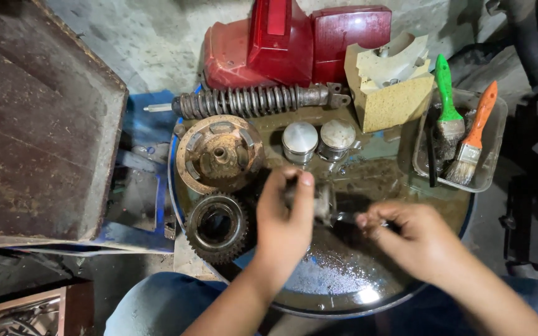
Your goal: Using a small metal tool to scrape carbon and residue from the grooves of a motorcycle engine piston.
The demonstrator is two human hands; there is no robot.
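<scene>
My left hand [286, 218] grips a small dark metal engine part [324, 202] over the oily top of a blue drum [368, 295]. My right hand [415, 239] is just to the right of it, thumb and forefinger pinched at the part's right end; what they pinch is too small to make out. Two silver pistons [317, 140] stand upright beyond the hands. A rusty round clutch plate [219, 152] and a toothed gear ring [217, 227] lie at the drum's left side.
A coil shock absorber [250, 101] lies across the back, with red body panels [294, 43] and a yellowish foam block [390, 84] behind. A clear tray [492, 155] at right holds a green-handled and an orange-handled brush. A rusty metal box [38, 124] stands on the left.
</scene>
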